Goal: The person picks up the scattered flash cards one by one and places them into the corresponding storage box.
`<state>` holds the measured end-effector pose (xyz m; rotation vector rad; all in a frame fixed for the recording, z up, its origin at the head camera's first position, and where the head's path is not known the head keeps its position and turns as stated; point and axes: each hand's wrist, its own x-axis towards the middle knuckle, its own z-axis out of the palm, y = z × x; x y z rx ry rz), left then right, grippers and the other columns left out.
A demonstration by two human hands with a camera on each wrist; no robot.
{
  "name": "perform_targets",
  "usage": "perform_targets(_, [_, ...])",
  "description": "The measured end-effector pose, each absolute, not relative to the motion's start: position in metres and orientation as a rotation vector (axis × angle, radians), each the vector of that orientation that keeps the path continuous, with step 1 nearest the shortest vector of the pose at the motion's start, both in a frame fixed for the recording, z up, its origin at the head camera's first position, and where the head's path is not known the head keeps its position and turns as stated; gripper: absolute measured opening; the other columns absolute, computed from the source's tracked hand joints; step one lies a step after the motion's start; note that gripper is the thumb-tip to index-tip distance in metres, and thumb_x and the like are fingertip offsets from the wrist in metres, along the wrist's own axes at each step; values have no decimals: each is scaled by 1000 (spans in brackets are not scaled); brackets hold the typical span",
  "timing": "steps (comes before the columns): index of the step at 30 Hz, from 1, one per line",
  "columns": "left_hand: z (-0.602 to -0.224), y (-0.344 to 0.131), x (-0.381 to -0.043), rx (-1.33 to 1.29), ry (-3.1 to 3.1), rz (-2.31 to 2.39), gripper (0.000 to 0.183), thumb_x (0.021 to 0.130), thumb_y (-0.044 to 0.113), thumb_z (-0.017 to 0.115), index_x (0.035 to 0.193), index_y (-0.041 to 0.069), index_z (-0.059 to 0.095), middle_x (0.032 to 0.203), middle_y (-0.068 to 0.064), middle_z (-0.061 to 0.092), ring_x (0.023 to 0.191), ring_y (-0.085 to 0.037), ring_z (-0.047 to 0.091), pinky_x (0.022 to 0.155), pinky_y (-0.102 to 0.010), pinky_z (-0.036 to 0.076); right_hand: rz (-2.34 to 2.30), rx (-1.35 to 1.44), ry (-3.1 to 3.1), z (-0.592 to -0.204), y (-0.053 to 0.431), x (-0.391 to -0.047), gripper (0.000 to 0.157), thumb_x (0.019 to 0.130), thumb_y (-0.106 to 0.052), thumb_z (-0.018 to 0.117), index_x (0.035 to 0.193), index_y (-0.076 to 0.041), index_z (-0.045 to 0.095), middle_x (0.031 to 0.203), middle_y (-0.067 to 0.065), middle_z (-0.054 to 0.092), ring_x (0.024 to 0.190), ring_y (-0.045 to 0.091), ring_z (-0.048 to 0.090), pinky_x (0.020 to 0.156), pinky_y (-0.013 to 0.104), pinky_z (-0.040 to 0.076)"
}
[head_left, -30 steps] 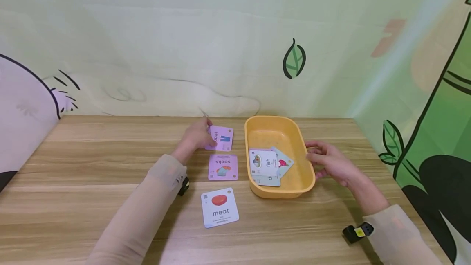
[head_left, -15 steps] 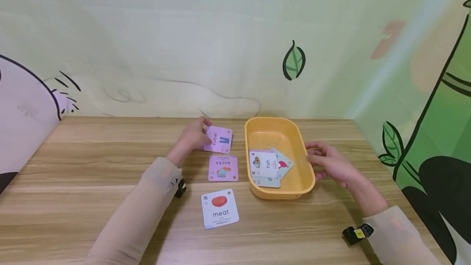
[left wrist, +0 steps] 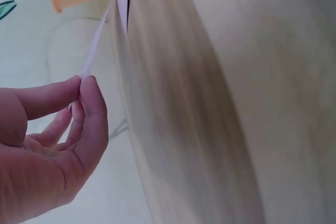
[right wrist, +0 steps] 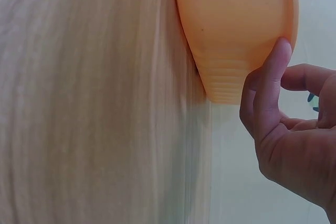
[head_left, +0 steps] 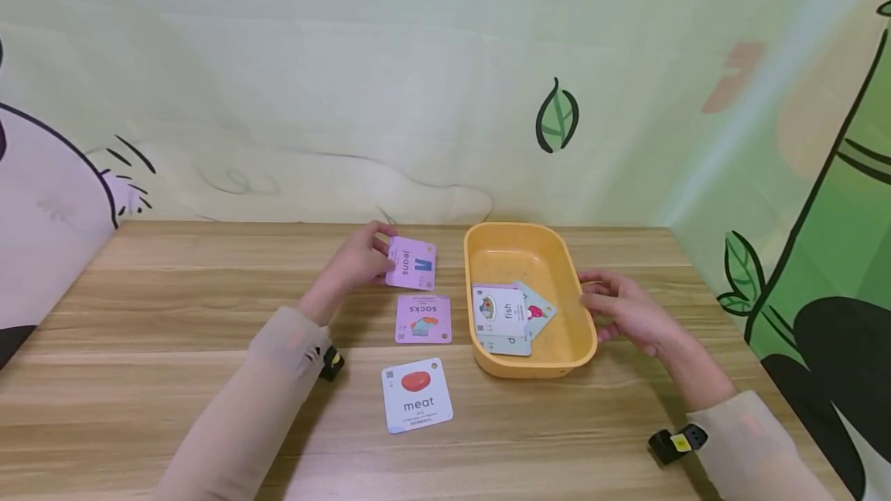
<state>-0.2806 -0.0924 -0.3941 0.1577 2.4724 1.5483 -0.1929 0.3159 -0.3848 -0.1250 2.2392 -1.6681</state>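
In the head view, my left hand (head_left: 358,255) pinches the left edge of a purple jeans card (head_left: 412,264) between thumb and fingers. The left wrist view shows that card (left wrist: 95,48) edge-on, raised off the table and tilted. Below it lie a purple socks card (head_left: 423,319) and a white meat card (head_left: 417,395). My right hand (head_left: 632,308) touches the right side of a yellow plastic tub (head_left: 581,331) with loosely bent fingers. In the right wrist view, a fingertip (right wrist: 282,51) rests against the tub's outer wall just under the rim.
Inside the tub, a white fish card (head_left: 500,311) lies over several other cards, one with a radish-like picture (head_left: 538,311). The wooden table (head_left: 174,346) meets a wall with painted leaves (head_left: 557,116) at the back. Black wrist cameras (head_left: 677,443) sit on both sleeves.
My left hand has drawn back slightly to the left and toward me, lifting the jeans card so it tilts and more of its face shows. The right hand and tub have stayed put.
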Motion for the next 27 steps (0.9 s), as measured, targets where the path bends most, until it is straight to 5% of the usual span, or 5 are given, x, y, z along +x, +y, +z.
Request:
perform_targets(18, [-384,-97,-269,146,2131,2005,61,93,-14,60,149,0,40,125,-21,51,98,-30,63,83,-41,61,-1665,-128,2244,-384,316,-192,58,105,-12,55,152,9,29,135,31,52,101,23,66,62,35,61])
perform_targets(27, [-377,-85,-260,186,2011,2051,63,93,-14,63,150,1,42,126,-22,52,101,-30,63,82,-36,61,-1666,-129,2243,-384,316,-192,58,105,-12,54,152,8,29,136,31,51,101,23,66,61,34,61])
